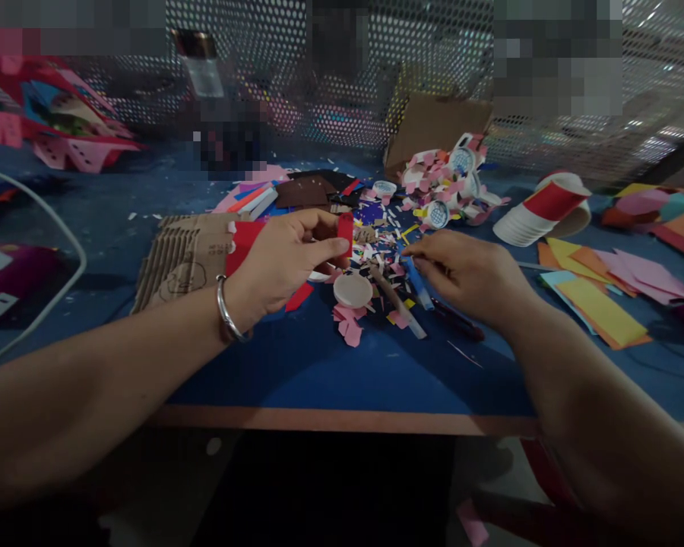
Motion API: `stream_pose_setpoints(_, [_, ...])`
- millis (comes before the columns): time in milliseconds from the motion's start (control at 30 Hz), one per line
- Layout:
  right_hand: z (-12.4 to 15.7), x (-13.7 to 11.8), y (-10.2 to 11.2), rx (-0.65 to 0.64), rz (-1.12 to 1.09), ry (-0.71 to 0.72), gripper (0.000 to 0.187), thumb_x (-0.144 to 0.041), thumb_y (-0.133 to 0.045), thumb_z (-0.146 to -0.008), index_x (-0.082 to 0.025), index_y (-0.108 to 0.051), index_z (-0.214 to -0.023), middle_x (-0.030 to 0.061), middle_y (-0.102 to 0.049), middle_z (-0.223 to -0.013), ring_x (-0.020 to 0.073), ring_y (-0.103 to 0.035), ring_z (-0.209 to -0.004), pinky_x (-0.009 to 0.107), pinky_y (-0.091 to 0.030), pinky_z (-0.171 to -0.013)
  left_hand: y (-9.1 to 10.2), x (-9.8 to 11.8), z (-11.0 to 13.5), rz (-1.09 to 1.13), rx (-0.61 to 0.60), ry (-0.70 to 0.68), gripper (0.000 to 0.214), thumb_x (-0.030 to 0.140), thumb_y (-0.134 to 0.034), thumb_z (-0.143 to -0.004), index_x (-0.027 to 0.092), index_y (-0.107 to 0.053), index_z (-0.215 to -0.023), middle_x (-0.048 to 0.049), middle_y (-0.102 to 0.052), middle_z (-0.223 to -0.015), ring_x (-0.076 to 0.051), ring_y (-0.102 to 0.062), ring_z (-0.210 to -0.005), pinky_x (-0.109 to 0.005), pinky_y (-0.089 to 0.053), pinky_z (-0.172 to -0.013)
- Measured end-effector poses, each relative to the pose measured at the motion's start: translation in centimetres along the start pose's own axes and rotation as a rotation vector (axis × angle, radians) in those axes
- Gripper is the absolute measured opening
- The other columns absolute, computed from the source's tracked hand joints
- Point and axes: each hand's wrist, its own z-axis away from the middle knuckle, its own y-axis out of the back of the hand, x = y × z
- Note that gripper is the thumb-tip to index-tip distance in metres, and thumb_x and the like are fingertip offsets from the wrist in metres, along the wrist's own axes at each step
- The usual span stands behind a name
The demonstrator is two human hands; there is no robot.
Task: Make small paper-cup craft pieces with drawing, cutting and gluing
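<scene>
My left hand, with a silver bangle at the wrist, pinches a small red paper strip above the middle of the table. My right hand is low over the paper scraps, its fingers curled together. Its fingertips are at the upper end of a blue stick-like tool; whether they grip it or something smaller is hidden. Between the hands lies a round white disc with pink paper pieces at its lower edge. A whitish glue-stick-like rod lies to its right.
Corrugated cardboard and red paper lie at left. Paper-cup pieces with pink tabs are heaped at the back. Stacked cups and coloured paper sheets are at right. A white cable curves at far left.
</scene>
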Motion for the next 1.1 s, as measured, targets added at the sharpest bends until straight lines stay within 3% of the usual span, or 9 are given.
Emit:
stream_pose_setpoints(133, [-0.5,-1.6,-0.2,0.084,-0.135,0.002,0.024,-0.028,-0.061,-0.105,-0.018,-0.082,-0.115,0.0102,-0.084,-0.104,0.0227,-0.077,-0.082,0.035,-0.056,-0.069,-0.2,0.0,0.2,0.055,-0.043,0.021,0.008,0.012,-0.077,-0.089,0.017,-0.071,-0.090,-0.0012,-0.076,-0.081,-0.014,-0.072,-0.066,-0.026,-0.057,-0.062])
stream_pose_setpoints(267, [-0.7,-2.9,-0.6,0.094,-0.185,0.001,0.019,-0.026,-0.063,-0.105,-0.021,-0.081,-0.109,0.0061,-0.084,-0.095,0.0186,-0.074,-0.074,0.032,-0.053,-0.066,-0.2,0.2,0.1,0.014,-0.001,-0.008,0.008,0.013,-0.078,-0.090,0.016,-0.071,-0.090,-0.0017,-0.075,-0.080,-0.014,-0.073,-0.068,-0.024,-0.053,-0.058])
stream_pose_setpoints(500, [-0.7,-3.2,-1.4,0.056,-0.197,-0.010,0.018,-0.030,-0.063,-0.104,-0.024,-0.078,-0.096,0.0047,-0.081,-0.089,0.0188,-0.072,-0.074,0.031,-0.052,-0.066,1.0,1.0,-0.8,0.036,0.243,-0.253,0.010,0.009,-0.073,-0.088,0.018,-0.072,-0.082,0.0018,-0.072,-0.073,-0.008,-0.064,-0.064,-0.022,-0.044,-0.056])
stream_pose_setpoints(667, [-0.7,-3.4,-1.1,0.137,-0.202,-0.057,0.016,-0.028,-0.066,-0.104,-0.023,-0.081,-0.106,0.0042,-0.082,-0.089,0.0173,-0.067,-0.065,0.032,-0.049,-0.063,2.0,1.4,-1.7,0.009,0.318,-0.201,0.014,0.014,-0.079,-0.085,0.020,-0.068,-0.080,0.0019,-0.070,-0.074,-0.009,-0.063,-0.068,-0.023,-0.045,-0.058])
stream_pose_setpoints(833, [-0.5,-3.3,-1.0,0.283,-0.237,-0.142,0.014,-0.031,-0.069,-0.103,-0.023,-0.078,-0.096,0.0014,-0.075,-0.077,0.0150,-0.060,-0.059,0.031,-0.043,-0.057,3.1,1.4,-2.7,0.022,0.397,-0.247,0.017,0.010,-0.076,-0.087,0.022,-0.066,-0.079,0.0026,-0.068,-0.077,-0.009,-0.062,-0.069,-0.023,-0.045,-0.059])
stream_pose_setpoints(1000, [-0.4,-2.8,-1.0,0.343,-0.266,-0.230,0.018,-0.035,-0.070,-0.103,-0.024,-0.075,-0.090,-0.0002,-0.068,-0.070,0.0133,-0.055,-0.056,0.030,-0.040,-0.055,3.4,0.8,-3.5,0.009,0.331,-0.143,0.017,0.006,-0.071,-0.089,0.019,-0.065,-0.080,0.0012,-0.067,-0.076,-0.009,-0.061,-0.065,-0.024,-0.041,-0.057])
stream_pose_setpoints(1100, [-0.6,-2.5,-1.1,0.314,-0.268,-0.235,0.018,-0.034,-0.069,-0.102,-0.023,-0.074,-0.089,0.0006,-0.069,-0.072,0.0135,-0.055,-0.058,0.030,-0.041,-0.056,3.1,0.5,-3.6,-0.068,0.319,-0.169,0.019,0.005,-0.069,-0.090,0.018,-0.065,-0.078,0.0013,-0.064,-0.073,-0.010,-0.059,-0.066,-0.025,-0.042,-0.060])
